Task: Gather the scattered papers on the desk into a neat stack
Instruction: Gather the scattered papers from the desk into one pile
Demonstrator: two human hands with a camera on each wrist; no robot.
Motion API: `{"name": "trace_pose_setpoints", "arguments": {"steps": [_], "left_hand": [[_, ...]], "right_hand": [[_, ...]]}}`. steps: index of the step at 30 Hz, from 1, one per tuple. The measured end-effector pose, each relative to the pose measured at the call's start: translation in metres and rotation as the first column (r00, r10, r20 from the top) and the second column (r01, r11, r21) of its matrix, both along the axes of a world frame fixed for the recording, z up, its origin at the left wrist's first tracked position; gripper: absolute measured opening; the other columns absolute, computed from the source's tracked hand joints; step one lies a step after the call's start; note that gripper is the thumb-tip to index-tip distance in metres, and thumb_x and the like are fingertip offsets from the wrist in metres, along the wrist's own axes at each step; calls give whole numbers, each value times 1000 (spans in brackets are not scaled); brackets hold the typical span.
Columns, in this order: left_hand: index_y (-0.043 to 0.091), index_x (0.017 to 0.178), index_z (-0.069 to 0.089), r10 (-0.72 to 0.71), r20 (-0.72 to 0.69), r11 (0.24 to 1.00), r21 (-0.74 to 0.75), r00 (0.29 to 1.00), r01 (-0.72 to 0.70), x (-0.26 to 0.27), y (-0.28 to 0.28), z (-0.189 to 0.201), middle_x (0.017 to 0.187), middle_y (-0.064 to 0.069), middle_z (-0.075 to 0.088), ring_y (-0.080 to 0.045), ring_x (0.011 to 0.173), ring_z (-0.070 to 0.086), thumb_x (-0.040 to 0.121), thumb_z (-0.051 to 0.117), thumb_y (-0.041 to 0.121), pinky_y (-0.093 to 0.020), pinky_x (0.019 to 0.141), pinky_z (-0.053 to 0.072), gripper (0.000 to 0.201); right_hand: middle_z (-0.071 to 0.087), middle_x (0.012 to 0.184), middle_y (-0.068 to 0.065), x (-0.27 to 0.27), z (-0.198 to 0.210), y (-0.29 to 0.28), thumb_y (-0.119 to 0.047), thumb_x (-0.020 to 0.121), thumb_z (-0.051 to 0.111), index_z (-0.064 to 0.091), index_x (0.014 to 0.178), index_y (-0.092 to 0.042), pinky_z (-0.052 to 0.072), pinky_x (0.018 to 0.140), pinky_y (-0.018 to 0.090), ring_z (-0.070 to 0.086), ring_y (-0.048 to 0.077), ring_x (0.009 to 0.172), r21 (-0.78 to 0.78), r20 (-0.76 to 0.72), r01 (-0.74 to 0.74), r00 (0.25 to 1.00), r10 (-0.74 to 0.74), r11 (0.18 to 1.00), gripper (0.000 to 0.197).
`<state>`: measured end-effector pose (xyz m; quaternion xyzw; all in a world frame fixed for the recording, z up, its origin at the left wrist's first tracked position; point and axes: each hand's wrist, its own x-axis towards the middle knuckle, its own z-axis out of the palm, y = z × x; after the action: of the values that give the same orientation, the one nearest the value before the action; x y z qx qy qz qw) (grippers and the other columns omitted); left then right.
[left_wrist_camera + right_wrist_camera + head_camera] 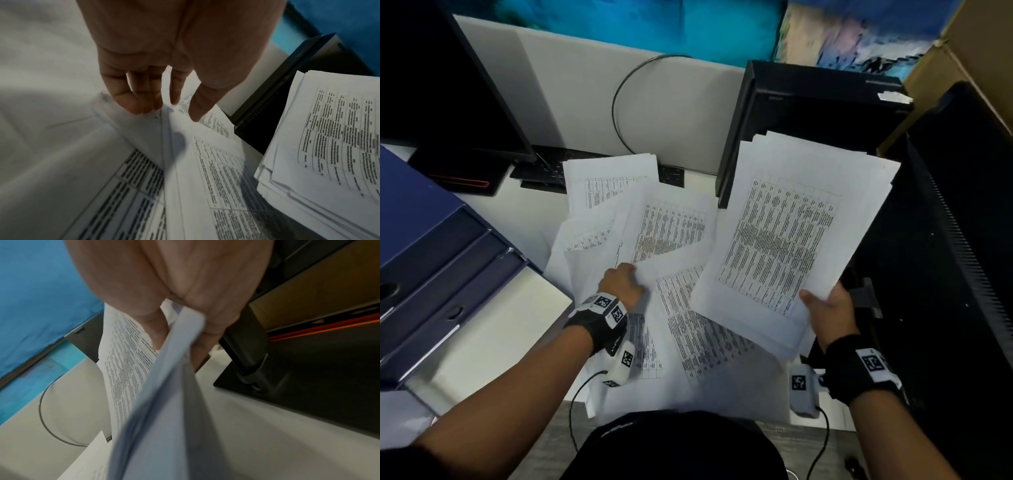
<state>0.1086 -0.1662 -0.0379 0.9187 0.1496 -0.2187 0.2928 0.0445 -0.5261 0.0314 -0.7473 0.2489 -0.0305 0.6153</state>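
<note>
The right hand (830,317) holds a bundle of papers (787,240) lifted off the counter (517,315), on the right side of the scene. Its thumb lies on top of the near corner of the top sheet, and the right wrist view shows the fingers (207,331) curled under the bundle, so the sheets are pinched between thumb and fingers. The bundle is uneven, with edges of lower sheets showing past the top one.

The left hand (621,282) is down on the loose sheets (671,233) that lie spread and overlapping across the middle of the counter. In the left wrist view its fingers (141,104) bend down with the tips touching a raised fold of paper, and the thumb is apart from them on the printed sheet beside it; whether they actually grip a sheet I cannot tell.

The loose sheets carry printed tables and lie at different angles, some reaching the near edge of the counter. Behind them sits a black keyboard (551,169), partly covered by the farthest sheet. Blue binders (431,260) stand at the left, and a black box (815,102) stands behind the held bundle.
</note>
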Motion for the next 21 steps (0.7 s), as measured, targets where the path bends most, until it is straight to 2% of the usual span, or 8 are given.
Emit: {"name": "trace_pose_setpoints", "arguments": {"steps": [4, 6, 8, 10, 12, 16, 19, 21], "left_hand": [[15, 127, 49, -57, -7, 991, 119, 998, 57, -2, -7, -8, 117, -21, 52, -42, 105, 57, 77, 70, 53, -46, 91, 50, 66], [19, 130, 47, -35, -13, 989, 141, 999, 36, -1, -9, -10, 124, -20, 46, -43, 112, 51, 76, 71, 54, -45, 95, 47, 69], [21, 136, 43, 3, -8, 986, 165, 1000, -2, 2, -12, -12, 131, -19, 41, -43, 118, 48, 71, 77, 50, -45, 97, 44, 79], [20, 139, 41, 31, -16, 980, 196, 999, -28, 3, -15, -14, 133, -16, 39, -40, 121, 46, 66, 83, 45, -44, 99, 43, 87], [17, 137, 42, 42, -29, 977, 212, 999, -34, 3, -18, -14, 133, -15, 37, -38, 122, 43, 62, 87, 43, -43, 101, 42, 91], [13, 128, 46, 59, -82, 963, 269, 995, -35, 2, -24, -13, 128, -13, 37, -34, 120, 40, 53, 89, 48, -44, 100, 43, 93], [12, 131, 41, 42, -109, 972, 233, 993, -15, 1, -29, -12, 130, -14, 43, -35, 122, 45, 60, 87, 41, -44, 99, 44, 89], [11, 131, 39, 39, -105, 985, 169, 994, -21, 0, -31, -12, 126, -15, 52, -35, 116, 54, 67, 83, 33, -41, 91, 48, 81]], "right_hand": [[67, 109, -8, -6, -6, 5, 5, 92, 56, 58, 129, -16, 46, 100, 38, 62, 19, 111, 16, -21, -21, 1000, 21, 1000, 43], [68, 108, -11, -7, -8, 9, 5, 92, 56, 62, 122, -22, 49, 93, 33, 65, 9, 105, 26, -27, -36, 999, 36, 999, 41], [67, 102, -16, -8, -6, 12, 7, 92, 54, 61, 114, -27, 52, 80, 20, 66, -6, 91, 24, -29, -54, 998, 55, 998, 42], [66, 100, -17, -7, -6, 14, 9, 91, 53, 59, 116, -23, 50, 71, 9, 65, -13, 84, 23, -21, -65, 998, 66, 998, 42], [66, 100, -15, -7, -8, 15, 10, 91, 53, 58, 118, -19, 50, 73, 12, 66, -13, 83, 14, -26, -60, 998, 61, 998, 40], [67, 102, -11, -7, -10, 15, 9, 89, 56, 59, 118, -16, 51, 86, 30, 65, 2, 93, 17, -34, -38, 999, 39, 999, 39], [67, 100, -12, -8, -10, 16, 9, 89, 55, 60, 116, -19, 52, 84, 29, 64, 3, 94, 25, -29, -30, 999, 31, 999, 39], [67, 99, -13, -9, -9, 16, 10, 89, 55, 60, 113, -22, 51, 83, 28, 64, 2, 93, 26, -25, -25, 999, 26, 999, 40]]}}
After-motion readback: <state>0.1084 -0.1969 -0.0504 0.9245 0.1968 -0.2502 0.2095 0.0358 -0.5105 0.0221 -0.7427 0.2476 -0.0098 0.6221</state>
